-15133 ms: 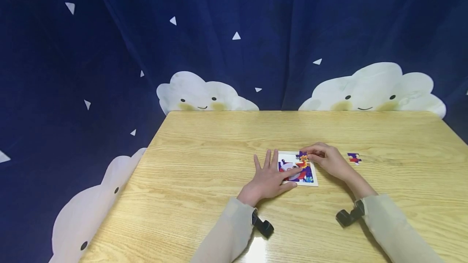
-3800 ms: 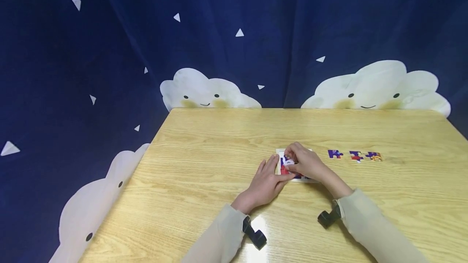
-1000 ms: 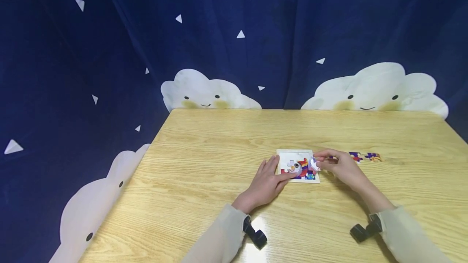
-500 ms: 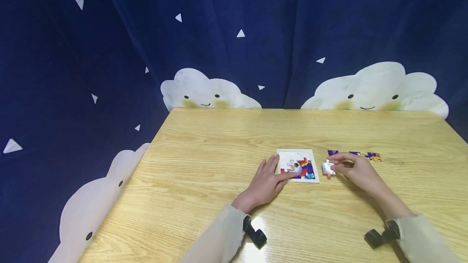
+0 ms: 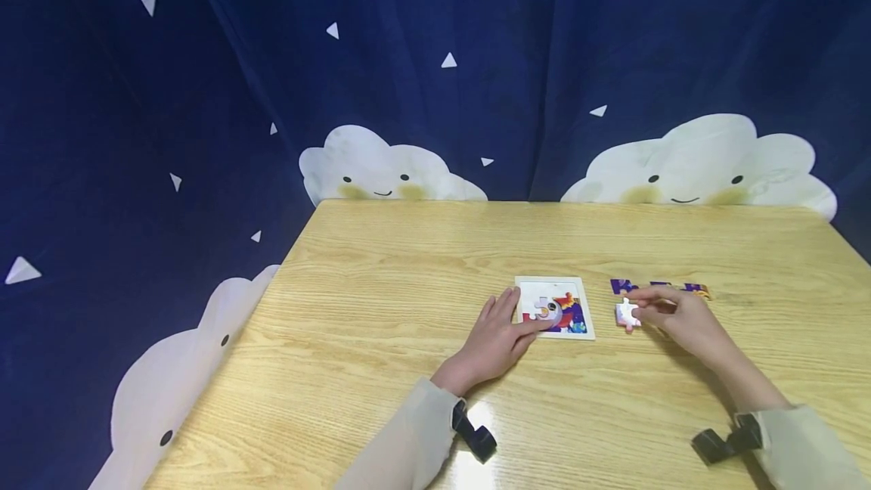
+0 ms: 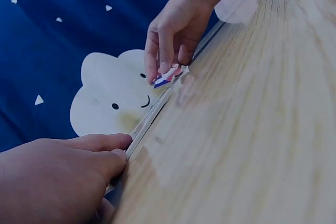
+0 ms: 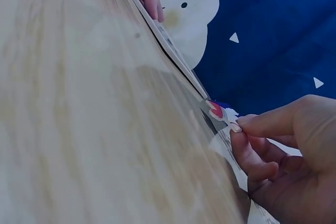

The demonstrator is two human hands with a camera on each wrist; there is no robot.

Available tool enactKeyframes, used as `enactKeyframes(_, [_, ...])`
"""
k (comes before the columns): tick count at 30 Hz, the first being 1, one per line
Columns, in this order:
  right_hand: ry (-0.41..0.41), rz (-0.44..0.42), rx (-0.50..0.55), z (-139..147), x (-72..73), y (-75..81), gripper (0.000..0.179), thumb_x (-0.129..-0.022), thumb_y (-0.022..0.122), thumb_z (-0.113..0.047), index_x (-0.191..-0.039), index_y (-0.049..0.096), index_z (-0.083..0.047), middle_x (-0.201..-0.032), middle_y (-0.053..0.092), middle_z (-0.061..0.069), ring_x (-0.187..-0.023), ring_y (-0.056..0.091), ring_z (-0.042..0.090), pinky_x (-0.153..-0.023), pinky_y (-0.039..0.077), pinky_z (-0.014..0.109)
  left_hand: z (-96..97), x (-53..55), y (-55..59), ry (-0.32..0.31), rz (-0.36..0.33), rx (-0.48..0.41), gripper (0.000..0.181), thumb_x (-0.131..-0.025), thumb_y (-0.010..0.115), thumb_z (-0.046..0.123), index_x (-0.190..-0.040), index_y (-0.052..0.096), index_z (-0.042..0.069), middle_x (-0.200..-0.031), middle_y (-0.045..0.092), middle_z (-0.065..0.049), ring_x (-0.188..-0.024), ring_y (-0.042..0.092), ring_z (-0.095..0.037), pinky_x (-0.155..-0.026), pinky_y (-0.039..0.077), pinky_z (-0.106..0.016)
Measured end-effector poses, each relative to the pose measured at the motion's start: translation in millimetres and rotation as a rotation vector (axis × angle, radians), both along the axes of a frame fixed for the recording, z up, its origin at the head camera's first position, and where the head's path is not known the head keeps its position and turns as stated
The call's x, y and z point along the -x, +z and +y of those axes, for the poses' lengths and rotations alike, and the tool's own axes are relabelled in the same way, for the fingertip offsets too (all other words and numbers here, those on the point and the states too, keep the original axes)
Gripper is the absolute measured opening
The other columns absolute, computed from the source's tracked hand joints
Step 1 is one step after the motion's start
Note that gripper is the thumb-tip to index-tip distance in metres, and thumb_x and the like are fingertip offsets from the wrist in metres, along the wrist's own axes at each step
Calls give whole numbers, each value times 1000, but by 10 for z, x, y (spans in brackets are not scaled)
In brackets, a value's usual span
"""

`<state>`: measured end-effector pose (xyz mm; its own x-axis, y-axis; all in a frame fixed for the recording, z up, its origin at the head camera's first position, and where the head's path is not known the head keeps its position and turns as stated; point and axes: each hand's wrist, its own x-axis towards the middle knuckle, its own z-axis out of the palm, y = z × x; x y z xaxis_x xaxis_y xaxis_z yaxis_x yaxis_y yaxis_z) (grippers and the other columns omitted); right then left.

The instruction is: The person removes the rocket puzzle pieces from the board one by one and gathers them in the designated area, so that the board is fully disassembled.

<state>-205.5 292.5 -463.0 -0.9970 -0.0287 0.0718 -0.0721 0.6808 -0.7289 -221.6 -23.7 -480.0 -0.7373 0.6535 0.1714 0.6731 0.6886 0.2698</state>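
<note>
Right hand (image 5: pixel 689 326) pinches pale piece (image 5: pixel 625 314); I judge careless lowering could jog the loose piece (image 5: pixel 620 286) at its twelve o'clock. Left hand (image 5: pixel 491 340), fingers extended, touches frame (image 5: pixel 548 279).

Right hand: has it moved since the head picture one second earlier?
Yes: the right hand has moved rightward, farther from the puzzle frame.
</note>
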Motion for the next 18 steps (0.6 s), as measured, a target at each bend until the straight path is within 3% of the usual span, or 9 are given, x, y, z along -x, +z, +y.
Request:
enactKeyframes(4, [0, 70, -24, 16, 0, -22, 29, -87, 73, -14, -113, 70, -2, -120, 65, 28, -78, 53, -17, -57, 45, 18, 0, 4, -8, -2, 17, 10, 35, -104, 45, 35, -136, 55, 43, -158, 29, -24, -150, 26, -36, -121, 26, -51])
enactKeyframes(10, [4, 171, -74, -17, 9, -53, 23, -83, 74, -5, -106, 73, -2, -109, 70, 25, -74, 52, -16, -62, 46, 12, -2, -8, 16, 7, 2, 21, 35, -104, 46, 35, -137, 54, 44, -159, 29, -22, -150, 25, -35, -121, 26, -50])
enactKeyframes(18, [29, 218, -118, -44, 28, -67, 21, -83, 74, -3, -103, 73, -2, -104, 70, 24, -75, 47, -15, -61, 44, 14, -4, -3, -6, -1, 17, 19, 35, -104, 46, 35, -137, 54, 44, -159, 30, -22, -150, 27, -36, -121, 27, -51])
